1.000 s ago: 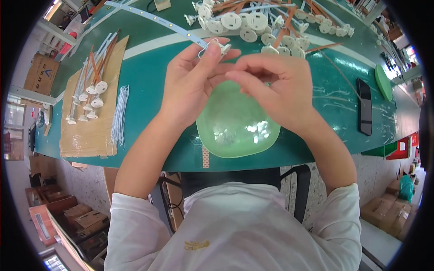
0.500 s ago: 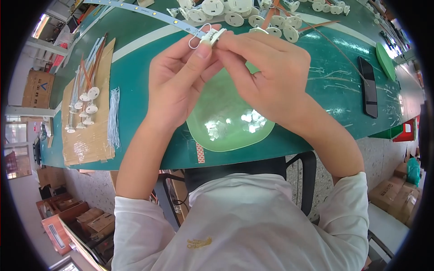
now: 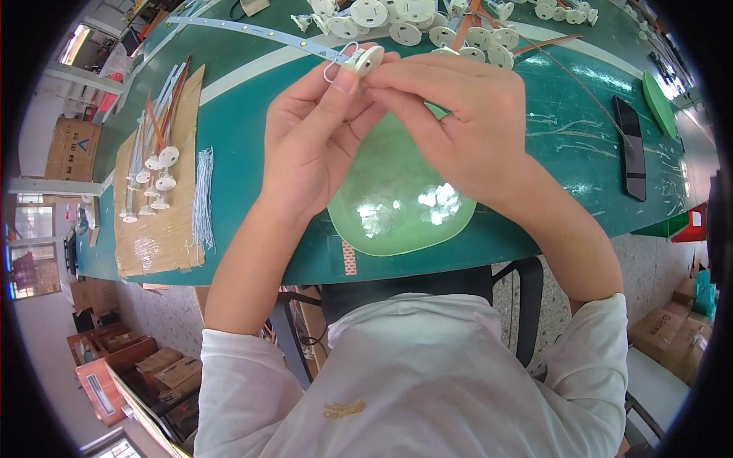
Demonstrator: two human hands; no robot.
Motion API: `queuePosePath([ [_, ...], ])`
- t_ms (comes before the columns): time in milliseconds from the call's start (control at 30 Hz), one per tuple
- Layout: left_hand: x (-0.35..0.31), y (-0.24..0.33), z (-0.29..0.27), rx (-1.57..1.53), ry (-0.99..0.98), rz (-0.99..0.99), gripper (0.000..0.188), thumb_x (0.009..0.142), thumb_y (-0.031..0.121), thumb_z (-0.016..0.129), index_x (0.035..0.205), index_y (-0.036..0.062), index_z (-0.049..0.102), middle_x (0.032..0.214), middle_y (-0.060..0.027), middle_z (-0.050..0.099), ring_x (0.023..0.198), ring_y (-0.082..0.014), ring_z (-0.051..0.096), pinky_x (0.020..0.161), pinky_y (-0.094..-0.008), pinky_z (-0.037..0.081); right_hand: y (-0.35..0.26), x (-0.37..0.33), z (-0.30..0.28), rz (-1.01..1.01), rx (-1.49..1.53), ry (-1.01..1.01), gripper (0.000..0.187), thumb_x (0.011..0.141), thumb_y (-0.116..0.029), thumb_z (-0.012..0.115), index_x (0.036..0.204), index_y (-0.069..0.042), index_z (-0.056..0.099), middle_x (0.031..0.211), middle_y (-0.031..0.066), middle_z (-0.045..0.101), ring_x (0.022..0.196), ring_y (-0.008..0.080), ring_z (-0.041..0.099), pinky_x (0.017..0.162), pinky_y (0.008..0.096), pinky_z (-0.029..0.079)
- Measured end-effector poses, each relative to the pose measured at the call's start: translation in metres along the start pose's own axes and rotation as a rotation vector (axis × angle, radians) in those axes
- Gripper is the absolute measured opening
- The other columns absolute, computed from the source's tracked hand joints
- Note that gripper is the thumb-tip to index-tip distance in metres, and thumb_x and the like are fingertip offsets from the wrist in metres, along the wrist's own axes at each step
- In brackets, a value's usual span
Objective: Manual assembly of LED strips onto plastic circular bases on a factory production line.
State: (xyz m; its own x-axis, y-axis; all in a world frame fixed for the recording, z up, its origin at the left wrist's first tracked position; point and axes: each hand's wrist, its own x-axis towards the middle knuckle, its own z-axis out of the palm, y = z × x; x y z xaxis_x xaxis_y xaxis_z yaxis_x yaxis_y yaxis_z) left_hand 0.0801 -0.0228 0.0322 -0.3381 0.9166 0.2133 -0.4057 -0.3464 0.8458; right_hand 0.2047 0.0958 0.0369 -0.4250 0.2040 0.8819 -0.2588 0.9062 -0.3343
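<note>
A blue tick-shaped mark (image 3: 82, 143) and small dark print are borne by a brown carton (image 3: 62, 153) at the far left. Dark lettering is carried by a cardboard box (image 3: 649, 340) at the right. A gold emblem (image 3: 345, 409) is displayed on the near white shirt (image 3: 427, 359).

Bright light glares off the green dish (image 3: 405, 230); fisheye edges curve into black.

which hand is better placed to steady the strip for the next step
Probably the left hand: it holds the white cap at the strip's end, while the right hand is farther from the strip.
</note>
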Motion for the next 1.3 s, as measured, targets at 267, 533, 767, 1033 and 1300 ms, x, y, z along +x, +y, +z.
queuePosePath([
  [267,0.0,-0.001,0.002,-0.101,-0.004,0.013,0.035,0.099,0.015,0.057,0.131,-0.0005,0.054,0.133,-0.0187,0.057,0.118,-0.0209,0.06,0.102,-0.0323,0.049,0.001,-0.004,0.002,-0.063,-0.084,0.058,0.011,0.078,-0.007,0.073,0.088,-0.008,0.069,0.074,0.0052,0.066,0.062,0.0225,0.064,0.05,0.0306,0.048],
  [533,0.001,-0.01,-0.002,-0.026,0.006,0.139,0.035,0.094,0.0,0.061,0.129,-0.0018,0.055,0.133,-0.0197,0.057,0.122,-0.0252,0.058,0.103,-0.0398,0.049,-0.012,-0.002,-0.006,-0.035,-0.177,-0.037,0.017,0.077,0.004,0.071,0.093,-0.002,0.07,0.078,0.0092,0.069,0.062,0.0216,0.066,0.054,0.0273,0.05],
  [767,-0.001,-0.012,-0.003,0.026,-0.046,0.215,0.032,0.094,0.002,0.061,0.125,-0.0039,0.056,0.129,-0.0204,0.059,0.116,-0.0243,0.061,0.103,-0.0416,0.05,-0.024,-0.002,0.0,0.007,-0.201,0.023,0.018,0.077,0.004,0.071,0.094,-0.002,0.07,0.081,0.0093,0.071,0.064,0.021,0.068,0.056,0.0263,0.052],
  [1033,-0.004,-0.002,0.001,-0.154,-0.016,0.062,0.03,0.099,0.018,0.058,0.121,-0.0032,0.057,0.127,-0.0188,0.061,0.113,-0.0237,0.063,0.101,-0.0408,0.051,-0.015,-0.001,0.0,0.017,-0.016,0.043,0.015,0.079,0.001,0.075,0.093,0.0,0.07,0.084,0.0092,0.072,0.065,0.0161,0.069,0.058,0.0248,0.053],
  [1300,-0.001,-0.017,0.0,-0.205,-0.067,0.067,0.026,0.099,0.017,0.059,0.117,-0.002,0.059,0.119,-0.0138,0.065,0.109,-0.0209,0.064,0.099,-0.0375,0.051,-0.012,-0.001,0.003,0.016,-0.067,0.076,0.013,0.079,0.004,0.072,0.091,0.001,0.07,0.083,0.0094,0.072,0.064,0.0173,0.068,0.057,0.025,0.053],
])
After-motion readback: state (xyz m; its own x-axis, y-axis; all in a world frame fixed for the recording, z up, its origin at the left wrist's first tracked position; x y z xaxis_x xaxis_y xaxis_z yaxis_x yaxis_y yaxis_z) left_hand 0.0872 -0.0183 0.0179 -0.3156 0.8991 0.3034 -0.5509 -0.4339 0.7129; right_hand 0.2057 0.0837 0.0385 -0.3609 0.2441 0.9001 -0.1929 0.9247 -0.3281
